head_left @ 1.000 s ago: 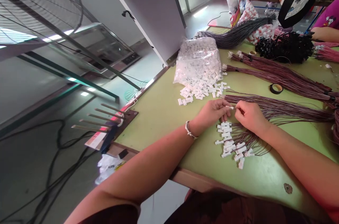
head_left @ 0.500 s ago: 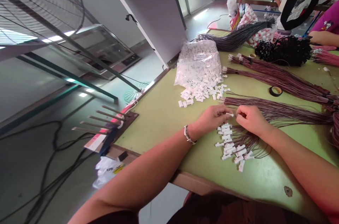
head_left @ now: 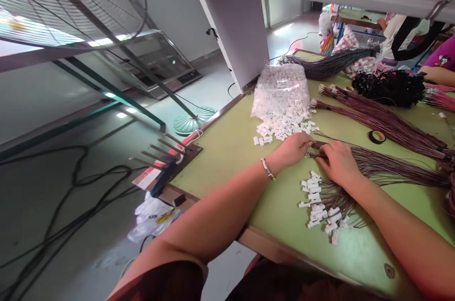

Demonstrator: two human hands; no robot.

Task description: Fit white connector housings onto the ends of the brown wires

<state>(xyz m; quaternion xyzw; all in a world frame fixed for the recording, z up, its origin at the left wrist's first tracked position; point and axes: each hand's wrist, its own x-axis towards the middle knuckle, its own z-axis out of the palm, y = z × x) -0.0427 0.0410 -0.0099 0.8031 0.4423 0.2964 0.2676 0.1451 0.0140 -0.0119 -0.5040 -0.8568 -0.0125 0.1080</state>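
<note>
My left hand (head_left: 295, 148) is closed at the tip end of a bundle of brown wires (head_left: 384, 161), its fingertips pinched together. Whatever lies between those fingers is hidden. Over the same bundle rests my right hand (head_left: 339, 162), fingers bent and closed around some wires, whose bare metal ends poke out to its left. Just below the hands lies a cluster of white plastic connectors (head_left: 314, 196) with brown wires attached. Loose white connectors (head_left: 280, 129) spill from a clear plastic bag (head_left: 282, 87) beyond my left hand.
More brown wire bundles (head_left: 387, 123) lie behind, with a roll of black tape (head_left: 377, 137) and a pile of black parts (head_left: 389, 86). A rack of metal prongs (head_left: 167, 154) sits on the table's left edge. Another person's arm (head_left: 439, 75) shows at far right.
The white connector that showed at my left fingertips is no longer visible there. Both hands have shifted from above the connector cluster to the wire bundle's ends. The view has turned slightly left.
</note>
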